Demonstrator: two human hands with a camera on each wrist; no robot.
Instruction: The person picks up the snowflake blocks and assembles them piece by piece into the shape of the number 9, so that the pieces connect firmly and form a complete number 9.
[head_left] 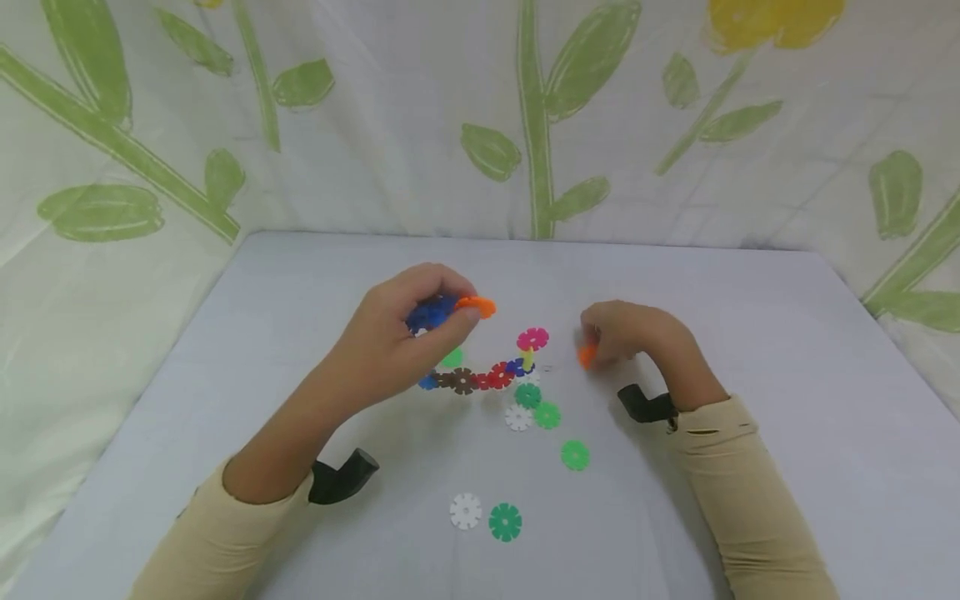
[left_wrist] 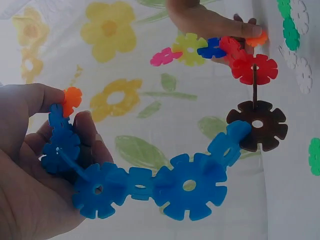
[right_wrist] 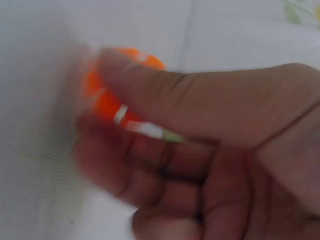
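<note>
My left hand (head_left: 397, 333) holds up one end of a chain of notched plastic snowflake discs, pinching it by thumb and fingers at an orange disc (left_wrist: 73, 100). Blue discs (left_wrist: 200, 175) follow along the chain, then a brown disc (left_wrist: 274, 127), red discs (left_wrist: 267, 70), a dark blue one, a yellow one and a pink disc (head_left: 533, 339) at the far end. Just right of that end, my right hand (head_left: 626, 329) pinches a separate orange disc (right_wrist: 105, 106) low over the table. Its fingers are blurred in the right wrist view.
Loose green discs (head_left: 575, 456) and white discs (head_left: 518, 418) lie on the white table (head_left: 825, 433) between the forearms. Nearer the front edge are a white disc (head_left: 466, 512) and a dark green disc (head_left: 506, 522). A flower-painted cloth (head_left: 420, 183) hangs behind.
</note>
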